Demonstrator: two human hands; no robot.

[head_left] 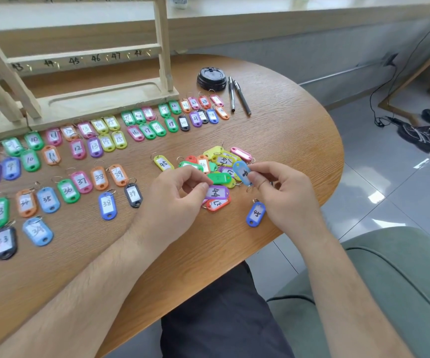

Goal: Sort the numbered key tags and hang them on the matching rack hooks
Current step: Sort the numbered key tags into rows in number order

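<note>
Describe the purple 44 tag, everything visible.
The purple key tag is oblong, rounded, glossy plastic with a white paper insert handwritten 44. It sits long axis left-right at the near edge of the unsorted pile, overlapping a red-orange tag on its near side. The left hand pinches its left end between thumb and finger. Its ring is hidden.

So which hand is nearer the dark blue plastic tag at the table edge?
Right. The right hand, holding a light blue tag, is beside the dark blue tag; the left hand, pinching a purple tag, is farther left.
</note>
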